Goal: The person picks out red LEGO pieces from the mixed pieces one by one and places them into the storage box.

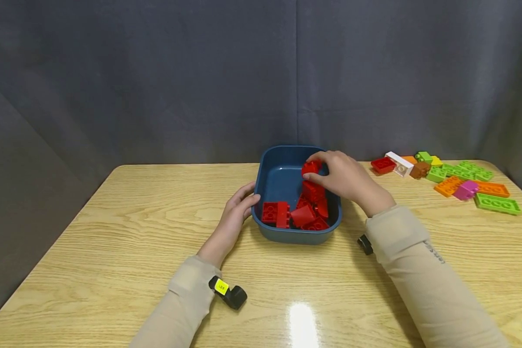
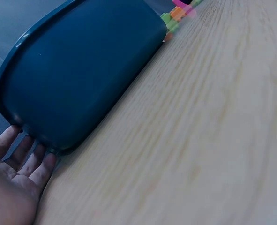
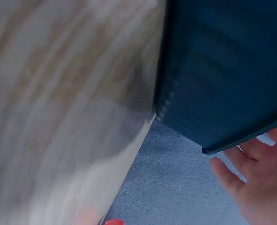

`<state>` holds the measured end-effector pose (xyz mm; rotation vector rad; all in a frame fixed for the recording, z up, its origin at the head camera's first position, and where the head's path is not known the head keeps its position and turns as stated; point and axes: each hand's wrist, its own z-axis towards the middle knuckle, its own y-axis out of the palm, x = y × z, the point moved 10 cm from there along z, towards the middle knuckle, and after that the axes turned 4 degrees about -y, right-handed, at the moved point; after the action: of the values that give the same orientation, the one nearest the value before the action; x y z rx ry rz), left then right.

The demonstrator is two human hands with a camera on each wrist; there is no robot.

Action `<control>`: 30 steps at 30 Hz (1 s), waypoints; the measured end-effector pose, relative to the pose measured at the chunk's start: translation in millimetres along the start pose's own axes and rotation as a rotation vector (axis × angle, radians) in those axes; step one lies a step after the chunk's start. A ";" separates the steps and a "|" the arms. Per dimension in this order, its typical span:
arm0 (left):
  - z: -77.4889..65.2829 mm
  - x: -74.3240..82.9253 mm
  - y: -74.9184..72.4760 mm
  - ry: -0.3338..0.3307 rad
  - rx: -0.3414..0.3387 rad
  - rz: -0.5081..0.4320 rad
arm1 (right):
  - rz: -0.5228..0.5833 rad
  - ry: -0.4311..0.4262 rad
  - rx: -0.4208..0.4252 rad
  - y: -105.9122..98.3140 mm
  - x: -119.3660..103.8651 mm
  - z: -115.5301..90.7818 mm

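A dark blue plastic bin sits near the back of the table with several red toy building bricks inside. My left hand holds the bin's left side, its thumb at the rim. In the left wrist view, the fingers of that hand meet the bin's outer wall. Over the bin's back right part, my right hand pinches a red brick between thumb and fingers, above other red bricks. The right wrist view shows this hand past the bin's rim, with the brick hidden behind the wall.
Loose toy bricks lie at the table's back right: a red brick, a white brick, a brown brick, a magenta brick, and several green and orange ones. A grey curtain hangs behind the wooden table.
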<state>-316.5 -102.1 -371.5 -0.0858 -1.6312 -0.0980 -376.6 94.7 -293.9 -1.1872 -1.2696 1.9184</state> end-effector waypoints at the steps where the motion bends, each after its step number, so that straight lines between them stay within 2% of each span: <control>1: 0.2 -0.2 -0.1 0.000 0.001 0.000 | -0.004 -0.001 -0.001 1.1 0.0 -0.5; 11: 0.3 -0.5 -0.9 0.000 0.005 0.002 | -0.010 0.021 -0.002 6.0 2.0 -4.7; 30: -0.9 0.0 0.2 -0.001 -0.003 0.005 | -0.009 -0.017 0.001 3.3 -4.8 -7.2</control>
<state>-315.6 -102.0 -371.4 -0.0923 -1.6315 -0.0961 -367.9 92.6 -296.3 -1.1644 -1.2803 1.9264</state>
